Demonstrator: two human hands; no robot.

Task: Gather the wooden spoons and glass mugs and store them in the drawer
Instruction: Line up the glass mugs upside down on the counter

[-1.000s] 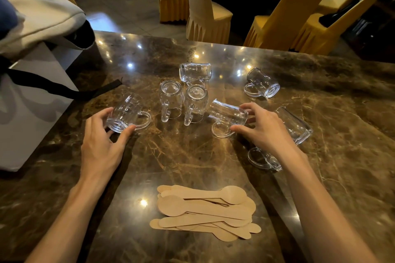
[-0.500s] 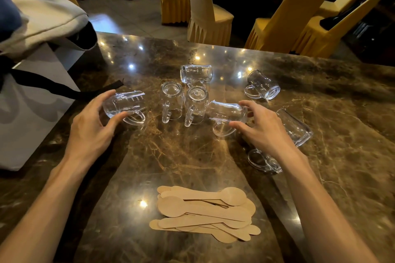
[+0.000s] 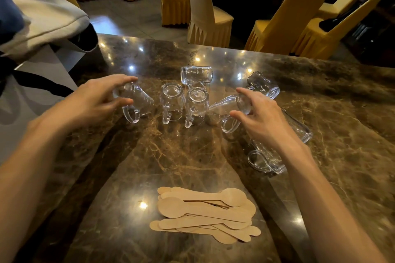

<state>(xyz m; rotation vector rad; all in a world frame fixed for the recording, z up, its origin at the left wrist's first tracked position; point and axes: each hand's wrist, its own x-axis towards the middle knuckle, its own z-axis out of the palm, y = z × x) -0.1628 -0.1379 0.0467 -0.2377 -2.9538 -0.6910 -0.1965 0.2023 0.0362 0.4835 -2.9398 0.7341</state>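
So the person is working at a glossy brown marble bench point(image 3: 192, 156), and the landmark here is the pair of upside-down clear glass mugs point(image 3: 183, 104) standing side by side mid-bench. Just left of that pair, the left hand point(image 3: 94, 100) is gripping a small clear glass mug point(image 3: 136, 100), fingers point(image 3: 119, 79) wrapped around its base, mug tilted with the handle hanging down. Just right of the pair, the right hand point(image 3: 263, 119) is pinching another tilted clear glass mug point(image 3: 230, 107) by its base, mouth pointing toward the pair. Behind the pair a clear mug on its side point(image 3: 196, 73) is lying, and another sideways mug point(image 3: 264, 84) is sitting further right. A bigger clear glass mug point(image 3: 277, 151) is lying under the right wrist. Nearer the camera than the pair, a stack of flat light wooden spoons point(image 3: 205, 213) is resting on the bench.
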